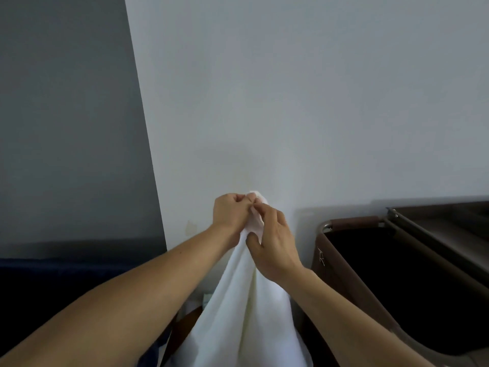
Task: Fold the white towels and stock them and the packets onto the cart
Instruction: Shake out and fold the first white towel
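A white towel (246, 308) hangs down in front of me, bunched at its top end. My left hand (229, 212) grips that top end with curled fingers. Close beside it, my right hand (274, 241) pinches the same edge with fingertips, thumb pressed into the cloth lower down. Both hands are raised in front of a pale wall. The towel's lower part runs out of the bottom of the view. The cart (434, 229) stands to the right, with a dark brown bag (412, 282) hanging on its metal frame. No packets are in sight.
A pale wall (291, 102) fills the view ahead, with a grey panel (66, 128) at left. A dark blue surface (53, 282) lies low on the left. A brown curved object (182, 329) and some light items show under the towel.
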